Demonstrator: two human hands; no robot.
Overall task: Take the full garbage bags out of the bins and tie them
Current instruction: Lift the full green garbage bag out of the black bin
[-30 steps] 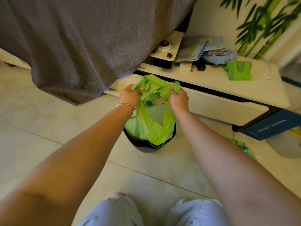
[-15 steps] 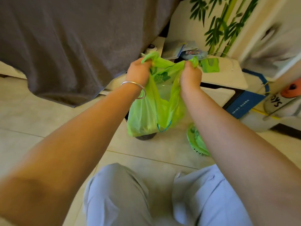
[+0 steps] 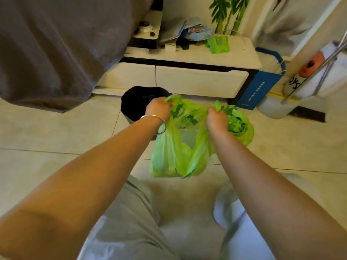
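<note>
Both hands are clamped on the top of the thin bright green plastic garbage bag (image 3: 174, 156), one handle each: left hand (image 3: 157, 109) fisted round the left handle, right hand (image 3: 216, 119) fisted round the right one, fingers fully curled. The bag hangs between and below the hands, clear of the floor, its mouth pulled open between them, with some leafy green scraps showing inside. The round black bin (image 3: 137, 102) sits on the tiled floor just behind the left hand, with no bag in it. A second green bag bundle (image 3: 242, 128) sits right behind the right hand. Further past both hands is a low white drawer unit (image 3: 187, 79) with clutter on top. Silver bangle (image 3: 156, 121) on the left wrist.
</note>
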